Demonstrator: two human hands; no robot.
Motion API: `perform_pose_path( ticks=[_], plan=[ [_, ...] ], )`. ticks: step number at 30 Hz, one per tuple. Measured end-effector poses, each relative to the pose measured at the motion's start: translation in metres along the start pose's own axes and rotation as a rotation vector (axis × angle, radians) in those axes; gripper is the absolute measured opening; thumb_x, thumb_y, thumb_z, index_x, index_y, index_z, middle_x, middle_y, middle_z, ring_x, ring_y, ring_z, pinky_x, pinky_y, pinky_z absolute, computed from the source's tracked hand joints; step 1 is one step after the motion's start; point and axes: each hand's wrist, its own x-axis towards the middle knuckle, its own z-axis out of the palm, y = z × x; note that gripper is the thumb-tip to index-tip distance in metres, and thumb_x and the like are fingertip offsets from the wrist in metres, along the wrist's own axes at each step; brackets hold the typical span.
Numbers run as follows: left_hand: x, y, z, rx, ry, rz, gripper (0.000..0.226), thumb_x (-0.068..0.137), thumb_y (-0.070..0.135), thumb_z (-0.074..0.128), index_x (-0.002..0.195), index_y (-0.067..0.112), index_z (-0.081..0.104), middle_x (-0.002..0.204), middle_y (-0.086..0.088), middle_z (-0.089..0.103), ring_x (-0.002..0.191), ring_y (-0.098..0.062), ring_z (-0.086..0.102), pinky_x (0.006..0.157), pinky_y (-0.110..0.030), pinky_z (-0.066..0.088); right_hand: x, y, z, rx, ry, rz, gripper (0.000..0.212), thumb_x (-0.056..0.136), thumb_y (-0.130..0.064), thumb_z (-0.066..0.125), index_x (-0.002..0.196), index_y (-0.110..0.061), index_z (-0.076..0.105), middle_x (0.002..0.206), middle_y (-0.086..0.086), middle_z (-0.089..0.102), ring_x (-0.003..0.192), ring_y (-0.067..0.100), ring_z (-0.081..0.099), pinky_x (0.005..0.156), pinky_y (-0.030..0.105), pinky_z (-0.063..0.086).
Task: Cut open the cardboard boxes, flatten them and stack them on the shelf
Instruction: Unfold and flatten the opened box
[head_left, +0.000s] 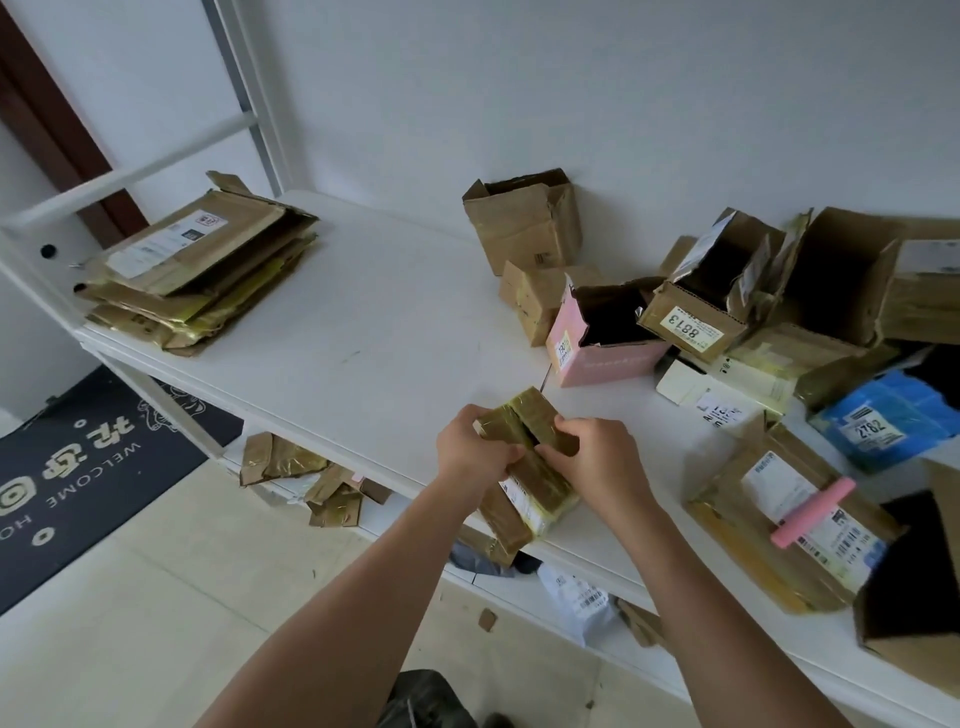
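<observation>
While we hold the taped box (524, 457) at the front edge of the shelf (363, 312), both hands are clamped on it: left hand (470, 449) curls over its left side, right hand (592, 460) over its right, fingers dug in along the split in the top. Its near end overhangs the shelf edge. Flattened stack (197, 270) sits at the shelf's far left. Uncut boxes crowd the right: a brown open box (524, 223) against the wall, a pink box (597, 338) in front of it, box 8813 (696, 306) beside that, a blue parcel (888, 421) further right. A pink cutter (813, 512) lies on a labelled box (779, 519) near our right arm. Scraps (306, 480) lie on the lower shelf.
</observation>
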Motion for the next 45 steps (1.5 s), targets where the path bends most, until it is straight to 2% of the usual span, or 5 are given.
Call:
perform_pose_path(
  ticks=[10,16,23,33,45],
  plan=[
    [0.001,0.001,-0.001,-0.035,-0.038,-0.011,0.048,0.076,-0.002,0.080,0.113,0.020,0.059,0.085,-0.008,0.065,0.058,-0.020,0.064,0.056,-0.030,0.061,0.021,0.031,-0.026,0.516,-0.226,0.200,0.034,0.080,-0.035,0.079,0.109,-0.017,0.074,0.087,-0.016,0.072,0.091,0.001,0.067,0.080,0.020,0.054],
    [0.003,0.004,-0.002,-0.048,-0.089,-0.028,0.047,0.077,-0.003,0.079,0.111,0.023,0.060,0.087,-0.009,0.069,0.074,-0.026,0.072,0.060,-0.031,0.061,0.008,0.064,-0.021,0.898,-0.219,0.546,0.023,0.087,-0.039,0.070,0.089,-0.017,0.077,0.096,0.006,0.075,0.085,0.021,0.068,0.066,0.033,0.056],
    [0.003,0.009,0.002,-0.045,-0.143,-0.035,0.044,0.079,-0.006,0.077,0.104,0.026,0.060,0.102,-0.017,0.070,0.090,-0.033,0.072,0.069,-0.040,0.062,-0.025,0.057,0.008,0.443,0.236,0.224,0.011,0.089,-0.009,0.070,0.099,-0.010,0.075,0.089,-0.002,0.067,0.083,0.014,0.063,0.074,0.025,0.054],
    [0.006,0.009,0.015,0.079,-0.110,-0.011,0.049,0.083,0.001,0.073,0.122,0.026,0.056,0.093,-0.005,0.064,0.088,-0.024,0.070,0.075,-0.041,0.062,-0.042,0.045,-0.004,0.534,0.016,0.267,0.033,0.091,-0.026,0.070,0.118,-0.007,0.071,0.101,0.004,0.073,0.086,0.008,0.065,0.069,0.005,0.044],
    [0.008,0.016,0.036,0.509,0.008,0.080,0.056,0.068,0.045,0.083,0.101,0.018,0.047,0.091,0.000,0.057,0.082,-0.018,0.060,0.074,-0.042,0.060,-0.045,0.042,0.005,0.613,0.087,0.308,0.026,0.093,-0.018,0.067,0.112,-0.001,0.072,0.091,0.011,0.067,0.090,0.028,0.067,0.080,0.052,0.057]
  ],
)
